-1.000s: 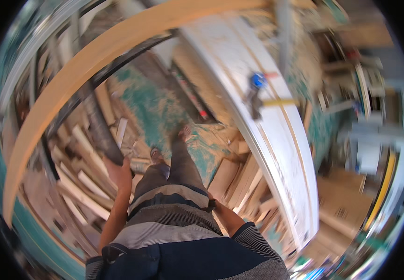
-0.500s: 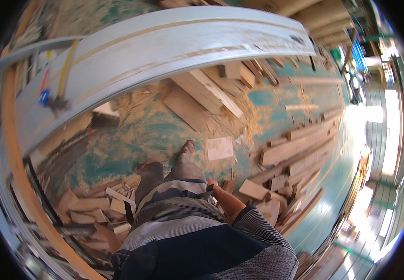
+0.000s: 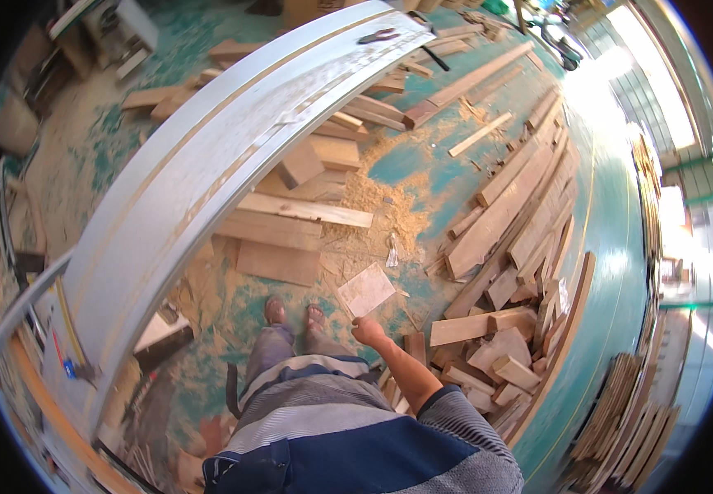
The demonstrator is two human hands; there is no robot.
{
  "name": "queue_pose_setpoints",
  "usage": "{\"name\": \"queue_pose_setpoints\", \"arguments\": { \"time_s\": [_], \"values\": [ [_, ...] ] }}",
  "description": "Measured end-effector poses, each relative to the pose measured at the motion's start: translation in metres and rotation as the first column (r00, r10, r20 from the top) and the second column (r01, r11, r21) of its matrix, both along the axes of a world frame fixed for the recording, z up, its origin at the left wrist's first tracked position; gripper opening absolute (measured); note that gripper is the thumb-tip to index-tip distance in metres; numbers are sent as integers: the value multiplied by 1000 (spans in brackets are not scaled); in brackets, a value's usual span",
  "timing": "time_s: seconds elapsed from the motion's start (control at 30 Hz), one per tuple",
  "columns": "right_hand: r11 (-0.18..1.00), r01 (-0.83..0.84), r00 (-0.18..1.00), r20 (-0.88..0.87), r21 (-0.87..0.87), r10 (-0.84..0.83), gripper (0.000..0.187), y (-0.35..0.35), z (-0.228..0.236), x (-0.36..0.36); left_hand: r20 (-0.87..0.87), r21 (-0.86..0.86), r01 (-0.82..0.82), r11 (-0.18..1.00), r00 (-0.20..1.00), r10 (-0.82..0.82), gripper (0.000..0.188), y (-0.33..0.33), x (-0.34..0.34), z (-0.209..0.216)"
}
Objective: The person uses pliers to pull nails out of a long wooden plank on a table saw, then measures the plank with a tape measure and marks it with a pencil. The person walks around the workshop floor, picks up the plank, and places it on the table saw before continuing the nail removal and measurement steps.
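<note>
My right hand (image 3: 366, 331) reaches forward from my body over the floor, its fingers curled closed. Nothing shows sticking out of it. In the picture it lies just below a pale flat board (image 3: 366, 290) on the floor. I cannot see my left hand; my body and the lower left edge leave it out of sight. To the left and ahead stretches a long grey-white worktable (image 3: 233, 136) dusted with sawdust. A dark hand tool (image 3: 379, 36) lies at its far end, and a tape measure (image 3: 71, 369) with a blue part is at its near left end.
Planks (image 3: 290, 218) and sawdust (image 3: 389, 185) cover the floor beside the table. Long timbers (image 3: 504, 193) lie in rows on the right, with a heap of offcuts (image 3: 492, 354) nearer me. Stacked slats (image 3: 611, 403) stand at the far right. An orange-brown rail (image 3: 52, 403) runs at lower left.
My view has turned right, so the table slants more steeply. My right hand has moved from beside my waist outward and forward. My left hand, seen low at left before, has gone from view.
</note>
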State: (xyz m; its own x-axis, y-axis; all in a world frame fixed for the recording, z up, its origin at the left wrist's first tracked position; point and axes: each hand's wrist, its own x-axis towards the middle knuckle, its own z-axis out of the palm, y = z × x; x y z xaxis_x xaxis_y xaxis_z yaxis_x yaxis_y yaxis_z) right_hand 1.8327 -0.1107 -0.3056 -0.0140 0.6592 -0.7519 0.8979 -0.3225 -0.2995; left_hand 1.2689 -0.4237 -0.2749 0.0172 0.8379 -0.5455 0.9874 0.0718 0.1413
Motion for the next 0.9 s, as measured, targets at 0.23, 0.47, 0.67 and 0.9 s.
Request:
{"name": "queue_pose_setpoints", "arguments": {
  "time_s": [0.23,0.47,0.67,0.9],
  "values": [
    [831,444,896,-191,336,-402,40,17,95,16,207,-282,-234,930,932,297,44,372,62,-52],
    [602,791,585,155,107,-796,35,-150,-5,101,596,-55,-190,980,781,184,35,610,243,-25],
    [630,764,645,163,-139,-746,35,-212,-104,160,544,-163,-78,984,825,155,34,677,435,-63],
    [710,705,710,13,6,-705,39,-74,-75,367,350,-319,109,941,937,10,32,717,599,-35]
  ]
}}
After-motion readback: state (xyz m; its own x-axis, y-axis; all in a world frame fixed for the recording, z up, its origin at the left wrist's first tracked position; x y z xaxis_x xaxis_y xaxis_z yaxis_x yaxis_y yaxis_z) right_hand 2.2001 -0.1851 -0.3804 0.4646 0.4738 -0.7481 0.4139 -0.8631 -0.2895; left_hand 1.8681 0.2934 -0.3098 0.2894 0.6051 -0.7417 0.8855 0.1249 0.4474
